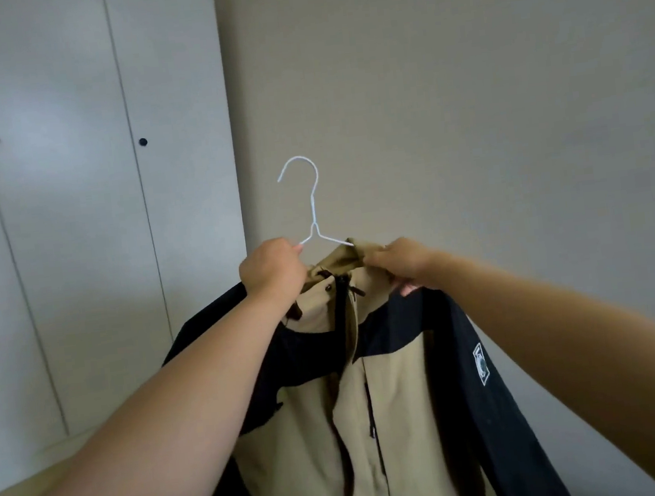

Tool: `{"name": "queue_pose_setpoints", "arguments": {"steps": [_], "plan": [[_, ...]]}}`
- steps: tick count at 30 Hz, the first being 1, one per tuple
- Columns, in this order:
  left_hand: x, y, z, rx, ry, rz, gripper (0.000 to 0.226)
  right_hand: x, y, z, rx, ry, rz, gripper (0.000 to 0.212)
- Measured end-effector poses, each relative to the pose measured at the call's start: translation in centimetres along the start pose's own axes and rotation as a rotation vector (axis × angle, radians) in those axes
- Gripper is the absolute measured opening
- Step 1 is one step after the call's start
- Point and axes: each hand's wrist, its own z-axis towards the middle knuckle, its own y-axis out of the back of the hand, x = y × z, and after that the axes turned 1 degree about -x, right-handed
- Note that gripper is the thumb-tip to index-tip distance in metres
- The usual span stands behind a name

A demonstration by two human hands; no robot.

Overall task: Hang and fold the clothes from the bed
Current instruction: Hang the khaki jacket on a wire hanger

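Observation:
A tan and black zip jacket (pixel 390 402) hangs in the air in front of me on a white wire hanger (pixel 312 209), whose hook stands up above the collar. My left hand (pixel 271 270) grips the hanger's left arm together with the jacket's left shoulder. At the collar, my right hand (pixel 404 262) pinches the tan fabric by the hanger's right arm. The jacket's zip is partly shut, and a white patch shows on its black right sleeve. The bed is out of view.
A white wardrobe (pixel 74 234) with shut doors and dark round knobs stands at the left. A plain beige wall (pixel 485 110) fills the right and back. A strip of pale floor (pixel 26 477) shows at the lower left.

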Motion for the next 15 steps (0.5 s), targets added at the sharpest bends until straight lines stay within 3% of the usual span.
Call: {"name": "queue_pose_setpoints", "arguments": {"steps": [2,5,7,11,13,15], "plan": [[0.4,0.2,0.2,0.003,-0.014,-0.023,0.032,1.1,-0.1,-0.2,-0.099,0.215,0.11,0.015],[1.0,0.2,0.3,0.006,-0.067,-0.096,0.036,2.7,0.2,-0.9,-0.316,0.411,0.296,0.03],[1.2,0.2,0.3,-0.014,-0.078,-0.137,0.041,2.7,0.3,-0.9,-0.397,0.401,0.215,0.027],[0.8,-0.1,-0.7,-0.056,-0.109,-0.159,0.044,0.2,1.1,-0.9,-0.292,0.08,-0.398,0.012],[0.7,-0.7,-1.2,-0.077,-0.17,-0.17,0.044,-1.0,1.4,-0.8,-0.4,0.123,-0.443,0.023],[0.7,-1.1,-1.3,-0.107,-0.241,-0.167,0.042,-1.5,1.4,-0.6,-0.447,0.292,-0.289,0.033]]}}
